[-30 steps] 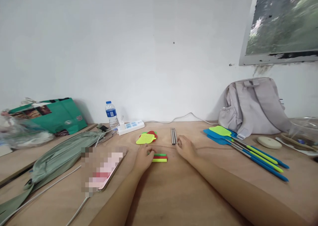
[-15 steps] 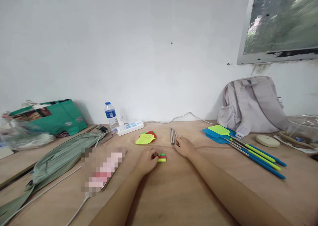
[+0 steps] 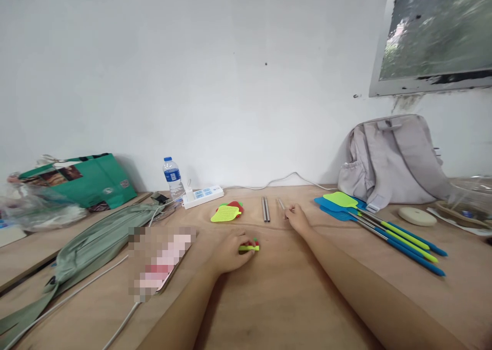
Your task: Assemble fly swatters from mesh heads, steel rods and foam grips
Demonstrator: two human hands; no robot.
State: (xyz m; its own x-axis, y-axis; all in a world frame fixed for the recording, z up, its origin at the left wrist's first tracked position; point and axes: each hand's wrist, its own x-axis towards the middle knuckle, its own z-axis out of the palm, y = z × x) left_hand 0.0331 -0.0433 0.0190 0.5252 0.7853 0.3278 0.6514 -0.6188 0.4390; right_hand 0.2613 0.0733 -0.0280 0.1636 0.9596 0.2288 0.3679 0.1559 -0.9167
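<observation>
My left hand [image 3: 233, 252] has its fingers closed round a short yellow-green handle [image 3: 253, 248]. Red and green handles show partly behind it, mostly hidden by the fingers. Farther right, my right hand [image 3: 296, 219] pinches the near end of a thin metal rod [image 3: 281, 204], its far end pointing toward the wall. Between the hands and a little beyond, more metal rods [image 3: 266, 209] lie side by side on the table. Beyond my left hand sit loose fly swatter heads: a yellow-green one [image 3: 226, 214] on top of red and green ones.
Fly swatters with blue [image 3: 417, 255] and yellow-green handles lie at the right, before a grey backpack [image 3: 392, 160]. A white power strip [image 3: 203, 196] and water bottle [image 3: 172, 178] stand at the back. Leftward are a phone [image 3: 165, 263], a green-grey bag [image 3: 103, 237] and a green bag [image 3: 103, 181].
My right hand has moved right, carrying one metal rod away from the others. My left hand has shifted slightly and now grips the yellow-green handle, which lay beside its fingers before.
</observation>
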